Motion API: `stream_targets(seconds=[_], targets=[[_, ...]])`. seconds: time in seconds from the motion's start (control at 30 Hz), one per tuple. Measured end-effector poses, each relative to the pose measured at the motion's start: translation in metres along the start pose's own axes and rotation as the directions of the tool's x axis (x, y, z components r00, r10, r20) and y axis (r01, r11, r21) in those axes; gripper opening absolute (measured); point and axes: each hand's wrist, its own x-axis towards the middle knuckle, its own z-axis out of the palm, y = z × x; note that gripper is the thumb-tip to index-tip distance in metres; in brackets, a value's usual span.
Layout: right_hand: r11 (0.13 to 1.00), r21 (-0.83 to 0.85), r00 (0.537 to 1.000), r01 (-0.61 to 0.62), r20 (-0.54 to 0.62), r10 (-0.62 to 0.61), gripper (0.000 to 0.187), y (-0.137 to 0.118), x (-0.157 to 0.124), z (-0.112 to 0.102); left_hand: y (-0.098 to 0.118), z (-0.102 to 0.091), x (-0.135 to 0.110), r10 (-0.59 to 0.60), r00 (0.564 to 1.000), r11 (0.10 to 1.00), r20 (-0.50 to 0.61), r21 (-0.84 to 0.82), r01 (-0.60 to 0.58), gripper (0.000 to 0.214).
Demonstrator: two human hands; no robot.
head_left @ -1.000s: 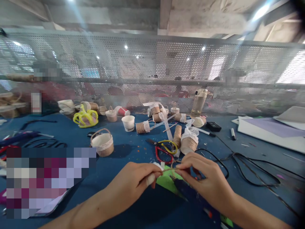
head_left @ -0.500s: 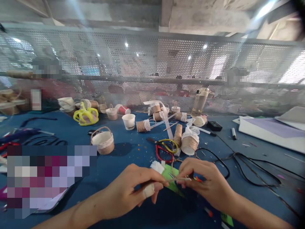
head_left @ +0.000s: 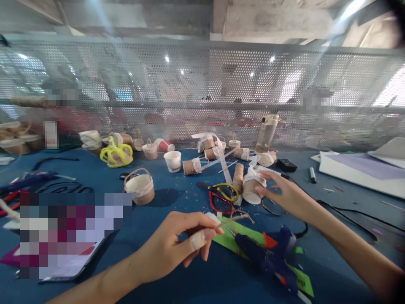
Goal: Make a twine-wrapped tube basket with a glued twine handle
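My left hand (head_left: 183,242) is closed in a pinch on a short piece of brown twine (head_left: 236,218), which sticks out to the right above a green paper strip (head_left: 228,236). A bandage wraps one of its fingers. My right hand (head_left: 286,194) is stretched forward with its fingers spread, touching a twine-wrapped cup with white lace (head_left: 251,188) that lies on the blue table (head_left: 177,198). A dark blue glue gun (head_left: 268,253) rests on the green strip below my right hand.
Scissors with red and yellow handles (head_left: 221,196) lie left of the cup. A small basket cup (head_left: 139,188), a white paper cup (head_left: 172,161), several wrapped cups and a bottle (head_left: 265,133) stand further back. Black cables (head_left: 348,211) run to the right. A perforated metal screen (head_left: 202,84) closes the far side.
My right hand has let go of the twine and moved forward and right to the lace-trimmed cup. My left hand keeps the twine and has hardly moved. The glue gun now shows.
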Motion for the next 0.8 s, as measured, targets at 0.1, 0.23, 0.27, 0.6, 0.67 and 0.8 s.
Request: stream_targets(seconds=[0.1,0.23,0.27,0.6,0.67,0.8], targets=[[0.998,0.062,1.000,-0.017,-0.016,0.018,0.040,0.003,0.002,0.002,0.000,-0.002,-0.001,-0.015,1.000,1.000,-0.013,-0.004,0.015,0.024],[0.990,0.098,0.991,0.102,-0.093,-0.093,0.023,-0.029,-0.012,-0.002,0.002,-0.006,-0.002,0.000,0.996,1.000,-0.087,-0.022,-0.002,0.024],[0.975,0.069,0.968,0.211,-0.152,-0.199,0.015,-0.039,-0.018,-0.002,0.002,-0.007,-0.003,0.017,0.993,0.999,-0.118,-0.025,-0.020,0.024],[0.596,0.285,0.565,0.751,0.188,-0.803,0.023,-0.095,-0.052,0.022,0.004,-0.008,-0.003,0.346,0.910,0.871,-0.230,0.439,-0.220,0.014],[0.584,0.288,0.564,0.759,0.158,-0.810,0.020,-0.094,-0.052,0.023,0.001,-0.008,-0.002,0.399,0.902,0.810,-0.163,0.524,-0.263,0.016],[0.629,0.321,0.691,0.708,-0.134,-0.710,0.023,-0.088,-0.057,0.020,-0.005,-0.008,-0.001,0.480,0.877,0.647,-0.029,0.687,-0.331,0.026]])
